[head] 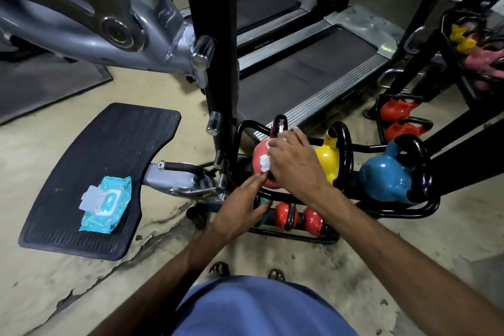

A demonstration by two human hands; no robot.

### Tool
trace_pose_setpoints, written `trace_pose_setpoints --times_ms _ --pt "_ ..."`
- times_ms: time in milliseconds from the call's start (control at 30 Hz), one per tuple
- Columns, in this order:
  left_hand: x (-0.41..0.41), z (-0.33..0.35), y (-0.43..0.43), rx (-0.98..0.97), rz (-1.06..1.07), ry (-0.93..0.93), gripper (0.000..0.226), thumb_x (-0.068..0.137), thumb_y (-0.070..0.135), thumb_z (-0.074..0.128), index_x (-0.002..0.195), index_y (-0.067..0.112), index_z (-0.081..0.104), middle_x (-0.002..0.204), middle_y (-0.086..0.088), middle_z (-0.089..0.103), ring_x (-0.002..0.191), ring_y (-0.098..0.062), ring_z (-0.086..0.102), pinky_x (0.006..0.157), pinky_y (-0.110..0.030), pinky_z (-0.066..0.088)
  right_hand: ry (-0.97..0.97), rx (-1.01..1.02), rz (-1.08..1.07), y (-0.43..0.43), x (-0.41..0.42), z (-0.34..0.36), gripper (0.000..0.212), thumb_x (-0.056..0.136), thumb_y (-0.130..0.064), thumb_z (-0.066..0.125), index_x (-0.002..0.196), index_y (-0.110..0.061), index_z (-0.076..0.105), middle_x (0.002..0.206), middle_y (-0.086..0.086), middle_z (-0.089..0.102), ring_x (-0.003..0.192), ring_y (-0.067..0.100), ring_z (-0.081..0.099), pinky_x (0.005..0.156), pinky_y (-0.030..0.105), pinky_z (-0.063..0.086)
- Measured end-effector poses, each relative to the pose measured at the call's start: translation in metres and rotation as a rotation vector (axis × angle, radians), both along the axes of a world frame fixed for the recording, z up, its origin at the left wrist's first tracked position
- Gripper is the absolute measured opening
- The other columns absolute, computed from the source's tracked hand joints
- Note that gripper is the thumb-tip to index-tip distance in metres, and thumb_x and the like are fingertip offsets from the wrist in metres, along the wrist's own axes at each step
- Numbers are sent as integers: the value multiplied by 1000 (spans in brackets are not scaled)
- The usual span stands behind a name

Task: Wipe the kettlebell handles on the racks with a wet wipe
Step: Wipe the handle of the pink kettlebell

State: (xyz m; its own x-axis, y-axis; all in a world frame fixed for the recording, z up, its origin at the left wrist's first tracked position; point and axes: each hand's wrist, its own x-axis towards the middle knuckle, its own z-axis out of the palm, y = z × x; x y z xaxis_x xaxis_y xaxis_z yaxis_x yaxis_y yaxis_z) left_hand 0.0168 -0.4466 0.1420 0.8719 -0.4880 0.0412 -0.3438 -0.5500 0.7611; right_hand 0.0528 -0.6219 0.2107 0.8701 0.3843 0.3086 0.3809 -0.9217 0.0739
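Wipe (264, 163) sits bunched in right hand (293, 162), clutched against pink kettlebell (257, 154) below its handle (281, 123) on the rack (381, 210) — left hand (237, 213), fingers straight, touches its near side.

Dim indoor light from overhead, glossy highlights on the blue kettlebell (381, 174) and grey machine frame (68, 22), soft shadows on the floor (54, 281), strong wide-angle bending at the edges, far-right kettlebells (463, 38) smeared, overall soft, slightly noisy detail
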Motion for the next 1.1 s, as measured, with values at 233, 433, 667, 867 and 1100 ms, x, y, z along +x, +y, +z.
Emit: trace_pose_setpoints --times_ms 233,433,667,867,1100 --pt "-2 -3 0 3 7 17 75 94 32 70 159 16 35 160 0 42 146 -9 39 122 -28 31 39 907 -444 8 -33 -27 2 94 -14 63 96 -14 64 98 -2 68 85 12 63 71 22 48" --pt "0 -2 0 10 -8 14 75 94 33 70 159 16 36 160 0 42 147 -8 38 122 -21 27 603 1972 -726 5 11 -19 32 87 8 38 66 -13 50 58 1 51 54 17 49 53 28 42" --pt "6 -10 -3 117 4 -16 77 96 35 67 161 18 29 164 1 35 151 -12 31 126 -30 21 346 1504 -631 4 -14 -19 14 92 -6 60 82 -14 64 74 -4 67 67 11 59 64 28 48" --pt "19 -22 -6 443 -49 -175 84 94 43 63 163 16 22 170 1 20 158 -12 7 128 -40 2 28 262 39 -5 -14 -17 24 90 -11 55 111 -12 66 121 6 62 119 23 53 105 33 43" --pt "21 -25 -4 387 -59 -131 87 92 38 67 163 15 22 171 0 18 158 -12 8 127 -41 15 153 -268 176 3 20 7 21 83 -29 64 90 -12 75 86 3 65 100 30 59 118 61 26"
